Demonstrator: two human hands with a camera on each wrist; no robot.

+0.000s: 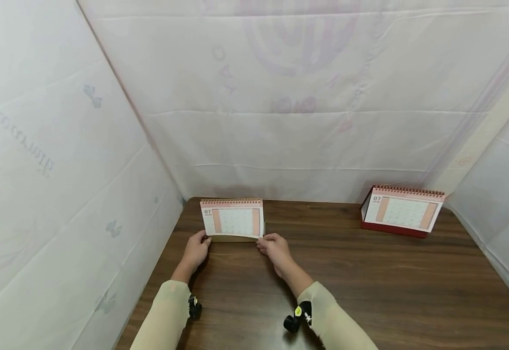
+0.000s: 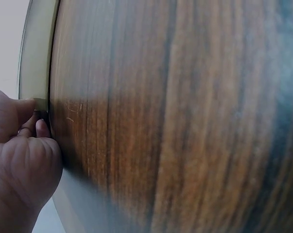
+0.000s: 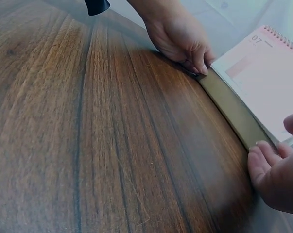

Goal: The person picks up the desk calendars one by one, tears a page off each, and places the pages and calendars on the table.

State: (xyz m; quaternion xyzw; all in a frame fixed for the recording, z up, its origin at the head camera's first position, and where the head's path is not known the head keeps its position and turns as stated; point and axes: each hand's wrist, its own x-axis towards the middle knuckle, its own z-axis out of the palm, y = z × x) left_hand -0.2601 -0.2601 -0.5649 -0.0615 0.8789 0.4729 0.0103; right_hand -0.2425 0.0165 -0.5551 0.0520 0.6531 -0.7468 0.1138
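A desk calendar (image 1: 235, 219) with a pink-edged page marked 07, a spiral binding on top and a gold-coloured base stands upright near the table's back left. My left hand (image 1: 195, 249) grips its lower left corner; the left wrist view shows thumb and fingers at the end of the base. At the lower right corner is my right hand (image 1: 275, 248), its fingers curled against the base's front edge and its thumb by the page side. In the right wrist view, both hands are at the two ends of the gold base (image 3: 233, 109).
A second desk calendar (image 1: 403, 210), with a red base and a similar page, stands at the back right of the brown wood-grain table (image 1: 350, 272). White printed fabric walls (image 1: 280, 141) rise behind the table and at both sides.
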